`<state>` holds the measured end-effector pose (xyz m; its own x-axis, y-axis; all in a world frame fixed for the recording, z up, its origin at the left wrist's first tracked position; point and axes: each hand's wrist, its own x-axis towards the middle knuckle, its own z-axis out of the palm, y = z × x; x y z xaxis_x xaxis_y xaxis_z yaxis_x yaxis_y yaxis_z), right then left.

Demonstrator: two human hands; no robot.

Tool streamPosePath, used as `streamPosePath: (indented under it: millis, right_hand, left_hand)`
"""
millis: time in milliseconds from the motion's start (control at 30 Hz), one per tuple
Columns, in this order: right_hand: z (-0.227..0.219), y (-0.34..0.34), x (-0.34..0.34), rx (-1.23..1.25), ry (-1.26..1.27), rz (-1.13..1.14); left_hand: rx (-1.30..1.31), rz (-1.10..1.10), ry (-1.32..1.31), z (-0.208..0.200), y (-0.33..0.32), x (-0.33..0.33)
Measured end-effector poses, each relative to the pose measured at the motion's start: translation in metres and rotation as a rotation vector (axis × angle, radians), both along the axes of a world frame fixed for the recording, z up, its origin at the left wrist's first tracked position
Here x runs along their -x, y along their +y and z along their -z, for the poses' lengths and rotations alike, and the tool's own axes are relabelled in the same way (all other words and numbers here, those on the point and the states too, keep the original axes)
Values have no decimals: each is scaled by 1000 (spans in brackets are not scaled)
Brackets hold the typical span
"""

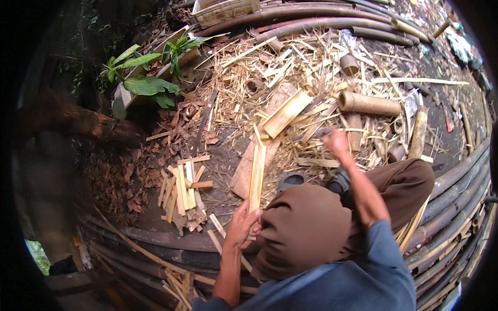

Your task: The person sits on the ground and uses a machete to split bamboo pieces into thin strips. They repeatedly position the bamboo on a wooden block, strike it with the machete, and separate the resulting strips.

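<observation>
My left hand (pixel 243 226) is closed round the lower end of a split bamboo strip (pixel 257 168), held upright beside my left knee. A thin sliver slants away from its top end. My right hand (pixel 337 144) is a fist out past my right shin, somewhat blurred. From it a dark blade-like tool (pixel 320 132) points left, only partly visible. Between the hands lies a flat wooden board (pixel 247 171), with a wide half-round bamboo piece (pixel 287 113) resting over its far part. Left of my left hand is a pile of short bamboo strips (pixel 185 192).
Shavings (pixel 290 57) cover the ground ahead. A bamboo tube section (pixel 369 103) lies at the right, near an upright-leaning bamboo length (pixel 418 132). Long dark poles (pixel 456 192) run along the right and behind me. A leafy plant (pixel 148 85) and a pale crate (pixel 225 13) stand at far left.
</observation>
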<state>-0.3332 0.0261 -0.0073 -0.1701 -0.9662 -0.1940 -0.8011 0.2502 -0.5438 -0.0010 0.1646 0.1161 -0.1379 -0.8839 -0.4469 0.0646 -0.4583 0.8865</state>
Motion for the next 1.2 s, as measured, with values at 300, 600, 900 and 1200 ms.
streamPosePath:
  millis: [300,600,900,1200]
  right_hand:
    - [-66,7,-95,299,-282,-361]
    - [-36,26,-120,98,-523,-88]
    - [-32,38,-122,276,15,-437]
    - [33,-15,4,60,137,103]
  left_hand:
    - [-431,155,482,18,-59,-17]
    - [575,-211,23,99,-85,63]
    - [-97,-43,341,46,-81,31]
    - [19,155,-6,7,-24,15]
